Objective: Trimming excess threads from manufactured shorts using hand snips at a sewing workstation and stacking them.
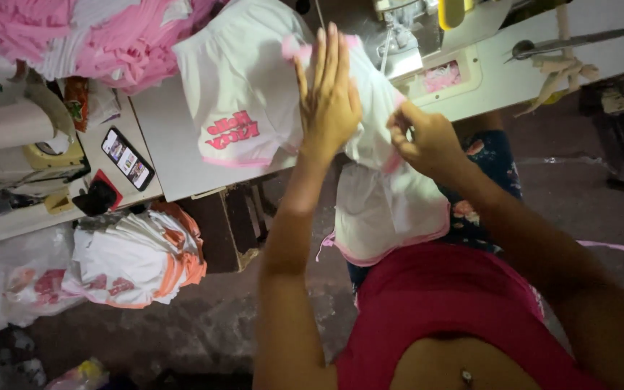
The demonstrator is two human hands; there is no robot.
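Note:
My left hand [330, 97] lies flat, fingers together and stretched out, pressing on a white garment with pink trim [380, 209] that hangs from the sewing table's [164, 144] edge into my lap. My right hand [424, 137] pinches the same garment's pink-edged seam just right of the left hand. Beside them a second white garment with a pink print [236, 94] lies spread on the table. The sewing machine [406, 36] stands just beyond my hands.
A phone [128, 157] lies on the table at left near a thread cone [5, 123]. Pink and white fabric [74, 36] is piled at the back left. A stack of white and orange garments [139, 256] sits below. Scissors [572, 42] lie at the far right.

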